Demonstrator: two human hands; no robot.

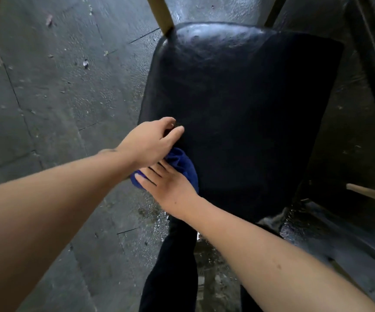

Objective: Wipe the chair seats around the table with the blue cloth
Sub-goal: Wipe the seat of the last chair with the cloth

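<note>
A black padded chair seat (245,104) fills the middle of the head view, glossy at its far edge. The blue cloth (183,162) lies bunched at the seat's near left corner. My right hand (170,183) presses flat on the cloth, fingers spread and pointing left. My left hand (152,140) reaches over it from the left, fingers curled on the seat's left edge just above the cloth; whether it pinches the cloth is hidden.
Two wooden chair-back posts (163,14) rise at the seat's far edge. Grey tiled floor (53,104) with scattered debris lies to the left. My dark-trousered leg (173,266) stands below the seat. Dark furniture (371,64) and a wooden rail (371,194) crowd the right.
</note>
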